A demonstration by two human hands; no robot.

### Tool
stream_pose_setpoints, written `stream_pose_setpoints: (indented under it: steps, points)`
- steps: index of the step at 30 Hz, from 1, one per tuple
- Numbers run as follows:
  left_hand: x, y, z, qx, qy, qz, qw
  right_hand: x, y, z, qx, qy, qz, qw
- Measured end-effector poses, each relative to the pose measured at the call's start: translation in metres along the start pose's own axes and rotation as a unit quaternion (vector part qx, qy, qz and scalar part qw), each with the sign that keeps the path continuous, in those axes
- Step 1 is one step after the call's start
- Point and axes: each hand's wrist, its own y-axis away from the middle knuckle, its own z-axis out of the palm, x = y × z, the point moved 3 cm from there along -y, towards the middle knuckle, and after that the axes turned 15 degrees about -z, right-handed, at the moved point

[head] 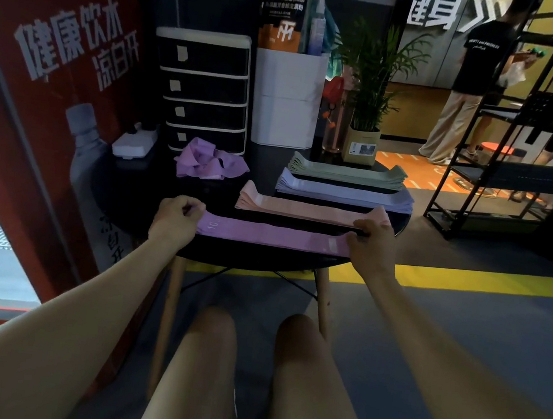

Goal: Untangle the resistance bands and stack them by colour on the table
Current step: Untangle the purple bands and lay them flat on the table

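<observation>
Purple band (pixel 268 235) stretched flat along near edge of round black table (pixel 139 190); left hand (pixel 177 217) pinching its left end, right hand (pixel 369 242) gripping its right end, fingers curled. Just behind, in parallel rows: pink stack (pixel 309 209), then lavender stack (pixel 344 192), then green stack (pixel 348 173). Tangled purple heap (pixel 208 162) at back left, beside dark drawer unit (pixel 204 89). Potted plant (pixel 371 92) at table's far right.

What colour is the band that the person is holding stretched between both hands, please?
Purple; the band shows best in the head view, the only one.
</observation>
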Motion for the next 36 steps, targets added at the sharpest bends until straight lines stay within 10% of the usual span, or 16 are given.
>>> stream_pose_setpoints:
  steps: [36]
  points:
    - [0.025, -0.186, 0.022, -0.081, -0.103, 0.063, 0.989, -0.110, -0.196, 0.252, -0.364, -0.051, -0.192, 0.910]
